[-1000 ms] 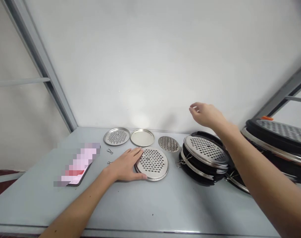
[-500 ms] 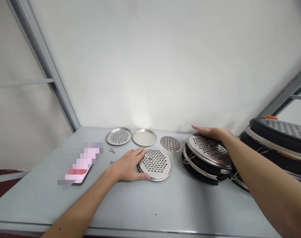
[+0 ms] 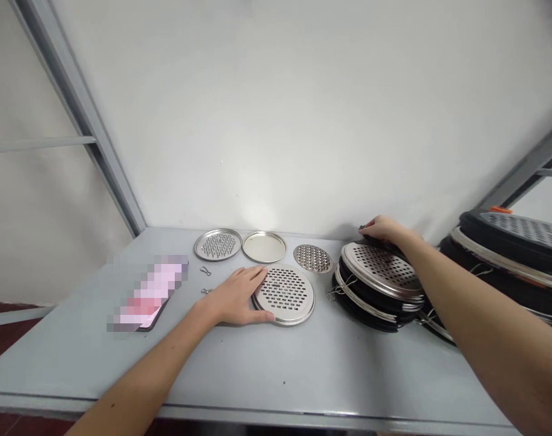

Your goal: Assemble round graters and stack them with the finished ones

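My left hand (image 3: pixel 239 298) lies with fingers and thumb spread over the left edge of a round metal grater disc (image 3: pixel 285 295) with slots, flat on the table. At the back of a stack of round black-and-metal pieces (image 3: pixel 364 309), topped by a perforated metal disc (image 3: pixel 385 266), my right hand (image 3: pixel 381 229) has its fingers curled round a thin black piece (image 3: pixel 382 243). Most of that piece is hidden by the hand and wrist. Wire clips (image 3: pixel 342 289) hang on the stack's left side.
Along the wall lie a spiky grater disc (image 3: pixel 218 245), a plain shallow metal lid (image 3: pixel 264 247) and a coarse grater disc (image 3: pixel 313 258). Two small wire clips (image 3: pixel 206 270) and a blurred phone (image 3: pixel 155 297) are to the left. A larger stack (image 3: pixel 507 266) stands at far right.
My right hand's fingers, stretched out before, have curled in and closed on the black piece. My left hand stays on the slotted disc. The view has shifted slightly.
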A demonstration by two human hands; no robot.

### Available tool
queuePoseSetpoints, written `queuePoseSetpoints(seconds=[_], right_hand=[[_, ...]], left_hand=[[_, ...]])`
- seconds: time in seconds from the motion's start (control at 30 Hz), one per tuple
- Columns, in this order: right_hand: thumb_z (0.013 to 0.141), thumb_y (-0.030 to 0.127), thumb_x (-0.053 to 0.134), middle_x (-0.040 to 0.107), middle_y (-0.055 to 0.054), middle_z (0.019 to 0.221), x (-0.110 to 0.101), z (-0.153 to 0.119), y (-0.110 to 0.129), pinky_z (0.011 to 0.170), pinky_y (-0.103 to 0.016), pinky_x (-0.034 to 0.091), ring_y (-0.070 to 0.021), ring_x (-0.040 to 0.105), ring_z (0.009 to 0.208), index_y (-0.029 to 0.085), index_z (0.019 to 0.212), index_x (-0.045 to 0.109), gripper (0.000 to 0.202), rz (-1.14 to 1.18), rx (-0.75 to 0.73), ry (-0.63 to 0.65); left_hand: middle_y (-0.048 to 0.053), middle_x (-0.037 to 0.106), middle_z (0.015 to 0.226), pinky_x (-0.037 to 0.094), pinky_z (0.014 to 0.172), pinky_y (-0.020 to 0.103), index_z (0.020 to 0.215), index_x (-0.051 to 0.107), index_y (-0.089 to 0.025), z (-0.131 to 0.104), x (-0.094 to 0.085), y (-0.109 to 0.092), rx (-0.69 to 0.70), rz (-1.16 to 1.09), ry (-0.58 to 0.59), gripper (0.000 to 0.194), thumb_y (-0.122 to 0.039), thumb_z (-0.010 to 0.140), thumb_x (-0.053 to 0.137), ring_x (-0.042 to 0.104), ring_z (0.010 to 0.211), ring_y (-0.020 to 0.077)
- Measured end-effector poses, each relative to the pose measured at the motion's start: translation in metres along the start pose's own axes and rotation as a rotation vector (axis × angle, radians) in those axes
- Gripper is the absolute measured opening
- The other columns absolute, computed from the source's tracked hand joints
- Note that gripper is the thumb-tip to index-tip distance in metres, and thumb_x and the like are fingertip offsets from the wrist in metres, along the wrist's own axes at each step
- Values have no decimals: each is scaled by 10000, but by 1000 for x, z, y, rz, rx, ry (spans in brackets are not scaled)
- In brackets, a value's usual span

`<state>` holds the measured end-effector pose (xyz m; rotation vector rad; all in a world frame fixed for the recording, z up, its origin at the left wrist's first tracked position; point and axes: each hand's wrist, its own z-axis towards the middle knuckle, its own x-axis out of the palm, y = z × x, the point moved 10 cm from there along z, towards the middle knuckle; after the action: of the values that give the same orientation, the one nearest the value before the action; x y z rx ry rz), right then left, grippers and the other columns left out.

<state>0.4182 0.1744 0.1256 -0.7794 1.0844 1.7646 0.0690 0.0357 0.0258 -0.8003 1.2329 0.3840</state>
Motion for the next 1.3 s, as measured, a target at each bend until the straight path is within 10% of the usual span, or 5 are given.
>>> queuePoseSetpoints(seconds=[0.37,0.7,0.93,1.1,1.3], right_hand=[[784,262,536,649,-142,653,-30,11,16,517,-278,417,-130,543,513,75,807,653,221,-106,286,58],[803,239,625,699,-60,1042,-71,-30,169,854,-425,522,-236,652,920,247,1154,658,352,136,-220,-206],[900,169,527,636,-66,1153,-2,-120,249,872,-386,544,-200,628,1018,283,1275,585,396,389,-586,-71],[910,148,494,638,-73,1157,49,-145,255,860,-444,538,-224,598,1057,300,1288,567,414,345,-669,-85],[893,187,525,617,-77,1216,61,-148,242,960,-516,481,-265,569,1126,326,1368,464,498,347,-597,-183]], left_hand=[[128,295,1543,271,1121,474,1503,229,-190,0,-1,1,-17,-23,-2,994,-761,744,521,305,1388,350],[150,198,1572,312,1116,471,1525,101,-207,0,-14,9,-35,-71,-123,1000,-663,778,584,255,1421,336],[127,402,1444,383,1084,443,1474,203,-258,-21,-79,0,-47,9,-803,737,-420,876,603,427,1316,276],[83,579,1254,421,1042,441,1364,435,-286,-23,-78,-15,99,143,-826,465,-314,917,559,516,1214,253],[35,673,1165,451,986,450,1229,598,-306,-24,-78,-13,144,212,-820,305,-274,931,541,573,1143,242]])
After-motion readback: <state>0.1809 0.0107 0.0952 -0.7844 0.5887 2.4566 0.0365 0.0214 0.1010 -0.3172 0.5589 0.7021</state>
